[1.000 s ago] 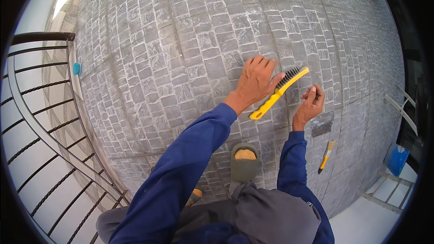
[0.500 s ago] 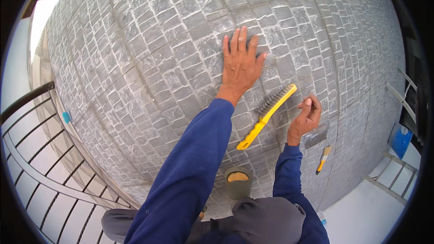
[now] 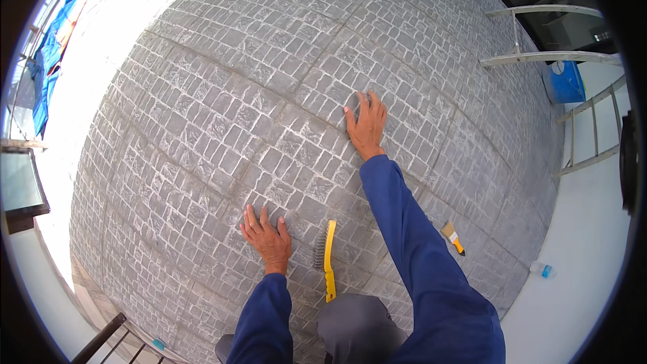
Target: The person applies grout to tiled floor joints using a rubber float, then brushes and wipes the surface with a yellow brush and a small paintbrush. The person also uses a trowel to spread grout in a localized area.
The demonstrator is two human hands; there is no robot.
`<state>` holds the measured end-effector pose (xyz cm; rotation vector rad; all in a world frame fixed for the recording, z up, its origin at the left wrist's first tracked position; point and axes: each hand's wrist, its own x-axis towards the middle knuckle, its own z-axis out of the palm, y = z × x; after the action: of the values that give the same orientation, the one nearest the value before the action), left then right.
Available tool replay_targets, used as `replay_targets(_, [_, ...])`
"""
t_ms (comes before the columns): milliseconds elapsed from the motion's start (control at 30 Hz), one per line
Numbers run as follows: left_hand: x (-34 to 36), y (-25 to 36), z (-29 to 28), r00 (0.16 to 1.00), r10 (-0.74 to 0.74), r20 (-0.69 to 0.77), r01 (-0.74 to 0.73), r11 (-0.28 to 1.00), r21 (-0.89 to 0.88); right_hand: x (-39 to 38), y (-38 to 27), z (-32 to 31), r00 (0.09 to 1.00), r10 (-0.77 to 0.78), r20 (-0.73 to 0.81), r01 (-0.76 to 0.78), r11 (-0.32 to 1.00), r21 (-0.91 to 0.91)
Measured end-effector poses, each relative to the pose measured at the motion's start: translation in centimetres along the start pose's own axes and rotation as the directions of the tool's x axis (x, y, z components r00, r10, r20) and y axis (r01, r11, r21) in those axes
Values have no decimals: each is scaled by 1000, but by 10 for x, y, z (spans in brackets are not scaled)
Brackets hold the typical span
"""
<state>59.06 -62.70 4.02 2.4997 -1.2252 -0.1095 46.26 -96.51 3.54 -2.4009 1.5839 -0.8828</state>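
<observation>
My left hand (image 3: 271, 244) lies on the grey stone-patterned floor (image 3: 202, 128) with its fingers spread, holding nothing. Farther out and to the right, my right hand (image 3: 368, 125) rests on the same paving, thumb and fingers apart and slightly bent. Between my left hand and right forearm lies a yellow-handled wire brush (image 3: 329, 256), bristles facing left, its handle end close to my knee. A paintbrush (image 3: 453, 238) with pale bristles and a yellow handle sits on the floor to the right of my right forearm. Neither brush is touched.
Right of the floor are a metal ladder (image 3: 549, 58), a blue bucket (image 3: 566, 82) and a small clear bottle (image 3: 542, 269) by the white wall. A blue tarp (image 3: 48, 61) hangs at far left. A dark railing (image 3: 101, 337) stands at lower left.
My right hand has reached forward from beside the wire brush and its curled fingers have opened. My left hand has drawn back nearer me. The view has shifted, showing more floor ahead.
</observation>
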Motion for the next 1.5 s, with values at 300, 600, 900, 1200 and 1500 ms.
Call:
replay_targets(300, [4, 6, -3, 999, 40, 18, -41, 997, 60, 2, 8, 7, 985, 88, 146, -82, 995, -50])
replay_targets(600, [5, 6, -5, 999, 11, 51, -13, 999, 47, 4, 6, 4, 974, 103, 201, -94, 994, -54])
replay_targets(900, [6, 7, -7, 1000, 1, 24, -2, 1000, 29, 3, 7, 5, 973, 94, 209, -80, 994, -74])
replay_targets(1200, [34, -2, -54, 988, 44, 146, -41, 999, -27, 5, 6, 3, 969, 120, 215, -118, 993, -24])
replay_targets(1500, [286, -24, -58, 964, 211, -162, -218, 976, -28, 6, 6, 2, 966, 144, 214, -136, 989, -53])
